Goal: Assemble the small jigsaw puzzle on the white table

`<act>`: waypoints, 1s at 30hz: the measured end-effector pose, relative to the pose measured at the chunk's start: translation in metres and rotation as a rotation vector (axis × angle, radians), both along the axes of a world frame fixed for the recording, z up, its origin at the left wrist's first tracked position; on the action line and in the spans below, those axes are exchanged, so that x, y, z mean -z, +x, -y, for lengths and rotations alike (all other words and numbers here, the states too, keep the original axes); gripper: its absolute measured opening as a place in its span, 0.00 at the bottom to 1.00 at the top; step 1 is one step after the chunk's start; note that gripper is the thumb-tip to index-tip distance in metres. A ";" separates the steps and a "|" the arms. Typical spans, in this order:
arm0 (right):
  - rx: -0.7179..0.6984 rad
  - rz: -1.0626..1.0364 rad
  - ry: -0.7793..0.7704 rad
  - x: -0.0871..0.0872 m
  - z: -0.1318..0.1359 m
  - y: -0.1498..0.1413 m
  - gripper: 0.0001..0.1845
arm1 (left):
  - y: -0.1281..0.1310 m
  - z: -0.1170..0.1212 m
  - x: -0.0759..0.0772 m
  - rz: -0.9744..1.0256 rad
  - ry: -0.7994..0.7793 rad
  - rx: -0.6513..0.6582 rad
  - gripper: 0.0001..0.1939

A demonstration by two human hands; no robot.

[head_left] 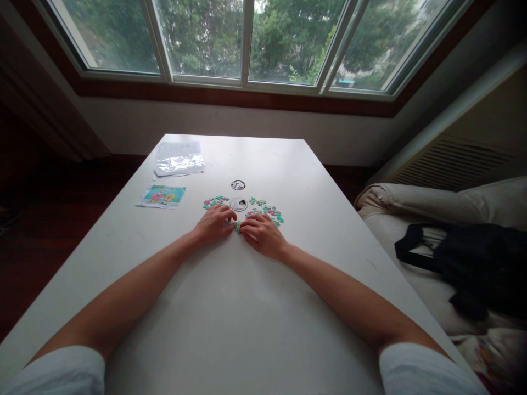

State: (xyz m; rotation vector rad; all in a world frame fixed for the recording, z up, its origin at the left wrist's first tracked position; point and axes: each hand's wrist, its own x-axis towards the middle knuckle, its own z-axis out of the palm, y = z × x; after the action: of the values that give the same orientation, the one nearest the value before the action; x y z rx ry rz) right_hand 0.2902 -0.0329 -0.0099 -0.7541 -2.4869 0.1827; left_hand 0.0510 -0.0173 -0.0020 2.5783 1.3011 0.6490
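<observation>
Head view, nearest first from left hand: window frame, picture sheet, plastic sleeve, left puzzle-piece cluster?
1. Left puzzle-piece cluster, just beyond the left hand
2. Picture sheet, to its left
3. Plastic sleeve, farther back left
4. Window frame, beyond the table

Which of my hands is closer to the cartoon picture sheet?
Left. Your left hand is to the right of the picture sheet, nearer your body; your right hand is farther right, past the left one.
</observation>
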 end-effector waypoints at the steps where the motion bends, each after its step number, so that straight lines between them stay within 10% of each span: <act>1: 0.006 0.003 0.007 -0.001 0.000 0.000 0.09 | 0.000 0.000 0.000 -0.002 0.003 0.007 0.07; 30: -0.024 0.003 -0.028 -0.004 0.002 -0.001 0.09 | 0.000 -0.001 0.004 -0.004 -0.008 0.021 0.05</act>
State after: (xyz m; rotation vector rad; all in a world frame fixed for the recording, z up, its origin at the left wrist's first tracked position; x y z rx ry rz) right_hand 0.2894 -0.0352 -0.0059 -0.7372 -2.5016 0.2260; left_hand 0.0507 -0.0162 -0.0061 2.5846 1.2738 0.6332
